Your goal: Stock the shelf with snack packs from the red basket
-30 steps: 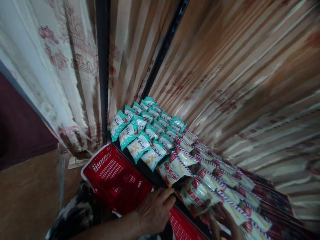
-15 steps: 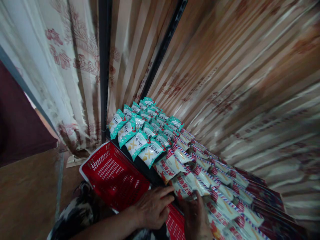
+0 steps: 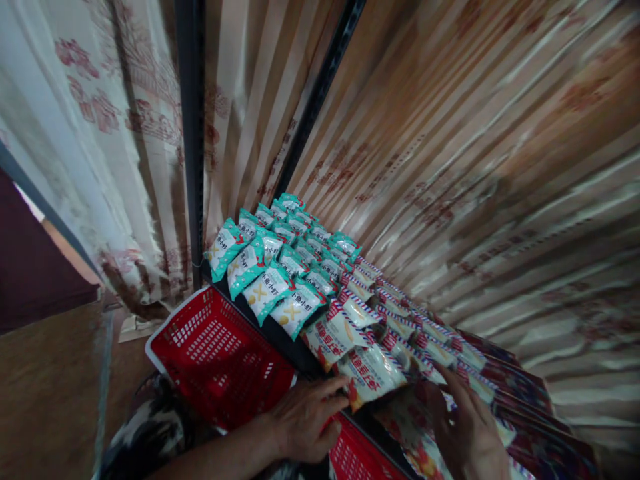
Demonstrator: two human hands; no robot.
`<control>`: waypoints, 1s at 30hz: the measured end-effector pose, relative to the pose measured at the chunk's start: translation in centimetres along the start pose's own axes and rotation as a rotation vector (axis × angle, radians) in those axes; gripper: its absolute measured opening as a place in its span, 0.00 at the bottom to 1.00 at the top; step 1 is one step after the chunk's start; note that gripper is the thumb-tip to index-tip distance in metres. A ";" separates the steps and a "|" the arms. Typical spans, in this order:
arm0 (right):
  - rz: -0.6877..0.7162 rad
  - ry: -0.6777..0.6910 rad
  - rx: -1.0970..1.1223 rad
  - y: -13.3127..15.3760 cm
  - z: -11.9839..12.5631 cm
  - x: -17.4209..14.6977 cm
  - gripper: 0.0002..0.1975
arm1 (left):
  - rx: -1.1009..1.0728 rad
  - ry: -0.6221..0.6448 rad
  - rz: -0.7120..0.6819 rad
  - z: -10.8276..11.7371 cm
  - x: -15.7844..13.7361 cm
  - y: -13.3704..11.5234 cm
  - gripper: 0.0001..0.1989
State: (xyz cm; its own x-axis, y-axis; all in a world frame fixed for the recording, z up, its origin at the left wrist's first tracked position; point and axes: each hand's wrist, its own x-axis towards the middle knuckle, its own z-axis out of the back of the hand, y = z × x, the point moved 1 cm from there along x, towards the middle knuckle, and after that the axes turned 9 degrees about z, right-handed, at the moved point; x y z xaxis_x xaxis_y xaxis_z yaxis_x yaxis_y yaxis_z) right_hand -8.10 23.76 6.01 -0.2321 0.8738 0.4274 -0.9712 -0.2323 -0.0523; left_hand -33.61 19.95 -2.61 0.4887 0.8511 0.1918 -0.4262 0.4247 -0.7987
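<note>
My left hand (image 3: 313, 417) reaches over the edge of a red basket, its fingers stretched forward and holding nothing. The fingertips are beside a white snack packet with red lettering (image 3: 370, 377) at the front of the rows. To the right, my right hand (image 3: 467, 423) is bent over the white packets, thumb and fingers curved around the striped edge of one snack packet (image 3: 415, 430). That packet lies in shadow, partly hidden by the hand. More white packets with striped edges (image 3: 395, 323) stand in rows behind.
Teal snack packets (image 3: 270, 290) fill the left end of the dark shelf (image 3: 280, 337). A red basket (image 3: 220, 353) hangs or stands at the shelf front, with more red basket (image 3: 360, 453) below my left hand. Dark posts (image 3: 190, 133) and patterned curtains (image 3: 425, 133) rise behind. Dark red packs (image 3: 520, 393) sit right.
My right hand has moved right, across the front white packets, and a packet there now lies lower and in shadow. My left hand stays nearly in place. The view has shifted slightly.
</note>
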 end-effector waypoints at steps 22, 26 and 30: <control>0.029 0.464 0.428 -1.9 -1.2 9.0 0.18 | 0.057 0.044 0.039 0.1 0.1 0.1 0.17; 0.071 0.463 0.442 -1.8 -1.4 9.6 0.17 | 0.058 0.022 0.034 -0.2 0.1 0.3 0.18; 0.052 0.445 0.437 -1.4 -2.2 9.6 0.17 | 0.048 -0.013 0.018 -0.5 0.0 0.6 0.20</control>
State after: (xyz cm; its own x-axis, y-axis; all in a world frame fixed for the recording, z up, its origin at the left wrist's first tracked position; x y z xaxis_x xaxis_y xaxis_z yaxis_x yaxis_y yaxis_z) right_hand -9.05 33.44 8.15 -0.3702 0.9289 0.0127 -0.8680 -0.3507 0.3516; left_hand -33.42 20.03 -3.36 0.4707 0.8627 0.1849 -0.4713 0.4230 -0.7739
